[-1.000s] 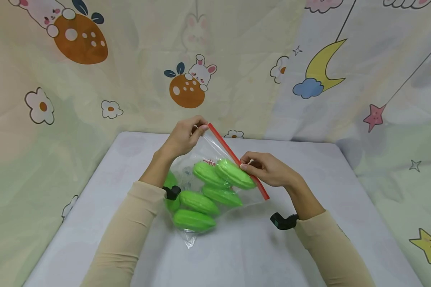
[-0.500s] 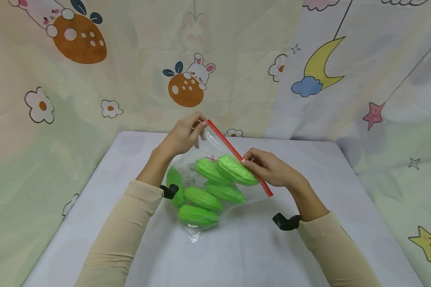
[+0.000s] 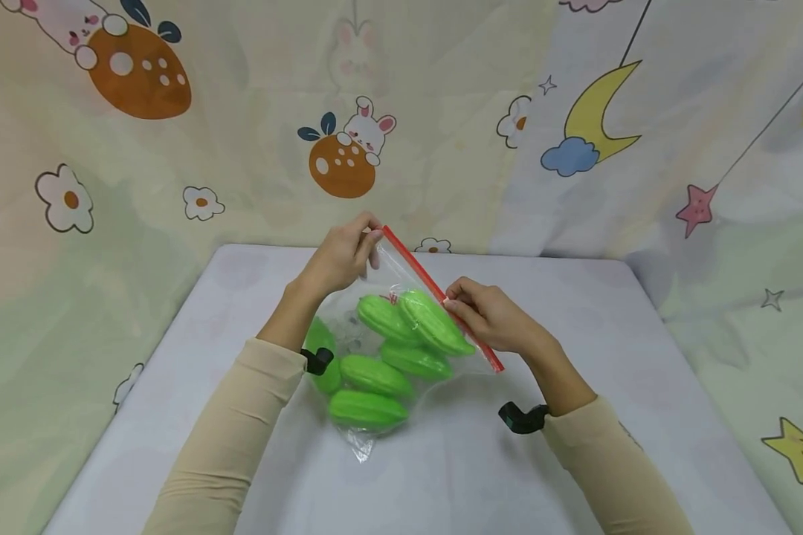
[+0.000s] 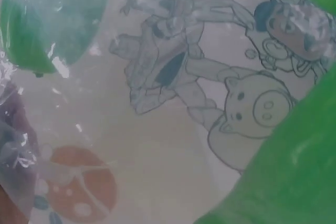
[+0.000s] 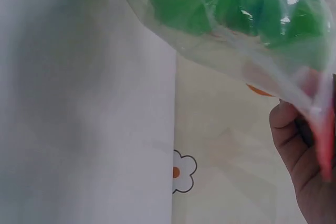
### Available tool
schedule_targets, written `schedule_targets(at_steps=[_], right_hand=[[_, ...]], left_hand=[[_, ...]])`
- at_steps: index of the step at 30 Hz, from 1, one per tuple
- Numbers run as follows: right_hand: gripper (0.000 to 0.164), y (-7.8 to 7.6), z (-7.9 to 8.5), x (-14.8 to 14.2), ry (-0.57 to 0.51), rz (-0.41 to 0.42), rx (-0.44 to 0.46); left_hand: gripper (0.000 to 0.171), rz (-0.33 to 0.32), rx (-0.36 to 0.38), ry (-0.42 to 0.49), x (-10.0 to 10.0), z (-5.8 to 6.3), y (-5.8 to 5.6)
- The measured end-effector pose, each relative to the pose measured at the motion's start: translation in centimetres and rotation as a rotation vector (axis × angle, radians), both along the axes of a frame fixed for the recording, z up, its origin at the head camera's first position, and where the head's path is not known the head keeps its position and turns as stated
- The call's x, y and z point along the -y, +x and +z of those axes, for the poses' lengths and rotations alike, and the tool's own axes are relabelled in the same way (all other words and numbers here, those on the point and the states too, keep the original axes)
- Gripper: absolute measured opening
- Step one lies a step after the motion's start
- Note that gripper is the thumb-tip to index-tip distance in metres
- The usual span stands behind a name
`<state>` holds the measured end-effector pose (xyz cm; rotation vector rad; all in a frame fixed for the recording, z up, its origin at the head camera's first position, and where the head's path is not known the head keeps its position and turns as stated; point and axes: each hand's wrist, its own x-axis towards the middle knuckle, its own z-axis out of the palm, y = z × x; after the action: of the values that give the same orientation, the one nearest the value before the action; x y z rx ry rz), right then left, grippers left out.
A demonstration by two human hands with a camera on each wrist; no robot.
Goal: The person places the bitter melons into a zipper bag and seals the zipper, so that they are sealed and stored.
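Observation:
A clear zip bag (image 3: 361, 444) with a red closure strip (image 3: 415, 265) is held up at a slant over the table. Several bright green ridged, oval fruit-like pieces (image 3: 376, 375) lie inside it. My left hand (image 3: 337, 256) pinches the upper corner, at the strip's far end. Around the middle of the strip, fingers and thumb of my right hand (image 3: 491, 316) pinch it, with a small white bit showing at the fingertips. Through the film in the left wrist view, a printed cartoon pig (image 4: 257, 103) shows between green pieces (image 4: 52, 19). The right wrist view has the bag's underside (image 5: 210, 56).
A white-covered table (image 3: 442, 475) lies beneath the bag, its rounded far edge close to a hanging cloth (image 3: 261, 148) printed with rabbits, flowers and a moon. Black wrist cameras (image 3: 523, 417) sit on both wrists, below the hands.
The bag rose slightly, then sank back a little, its green pieces shifting with it. My right hand moved slightly right, then back left, keeping its pinch on the strip. My left hand kept its corner.

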<state>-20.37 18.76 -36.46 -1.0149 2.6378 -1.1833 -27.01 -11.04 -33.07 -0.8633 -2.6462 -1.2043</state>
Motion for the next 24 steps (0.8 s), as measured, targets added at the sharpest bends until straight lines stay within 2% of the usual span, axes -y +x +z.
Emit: schedule_targets(at_steps=[6, 11, 14, 20, 24], right_hand=[[0.010, 0.0, -0.3, -0.5, 0.018, 0.013, 0.061], [0.008, 0.9, -1.4, -1.7, 0.032, 0.040, 0.134], [0.007, 1.4, -1.9, -2.6, 0.029, 0.034, 0.146], [0.007, 1.9, -2.3, -3.8, 0.038, 0.041, 0.154], [0.007, 2.4, -2.6, -4.5, 0.030, 0.022, 0.166]], left_hand=[[0.015, 0.014, -0.077, 0.004, 0.7, -0.4, -0.5], [0.019, 0.080, -0.108, 0.063, 3.1, -1.4, -1.0], [0.022, 0.093, -0.103, 0.079, 4.0, -1.6, -1.2], [0.018, 0.128, -0.078, 0.098, 4.3, -1.8, -1.5], [0.016, 0.135, -0.007, 0.105, 3.7, -2.1, -1.7]])
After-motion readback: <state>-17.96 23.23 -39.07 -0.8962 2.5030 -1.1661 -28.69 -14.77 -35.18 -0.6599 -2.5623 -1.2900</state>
